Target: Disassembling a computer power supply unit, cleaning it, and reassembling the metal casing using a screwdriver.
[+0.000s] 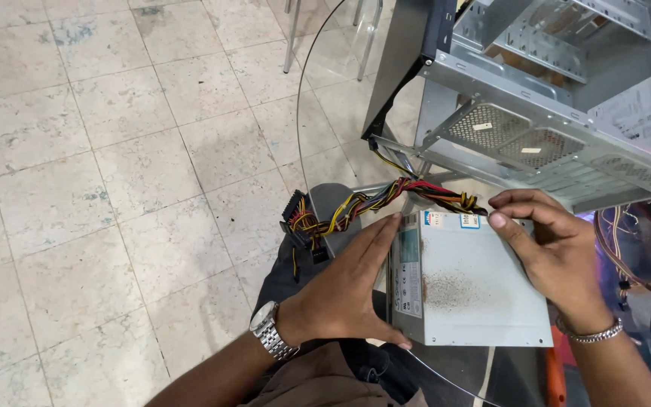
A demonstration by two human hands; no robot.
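Observation:
A grey metal power supply box, dusty on top, lies on a glass table. My left hand, with a metal watch at the wrist, presses flat against its left side. On the far right edge rests my right hand, a bracelet at the wrist, fingertips on the top near the stickers. A bundle of red, yellow and black cables runs from the box's far end to black connectors on the left.
An open metal computer case stands just beyond the box. More loose wires hang at the right. The round glass table's edge curves to the left over a tiled floor. Chair legs stand at the back.

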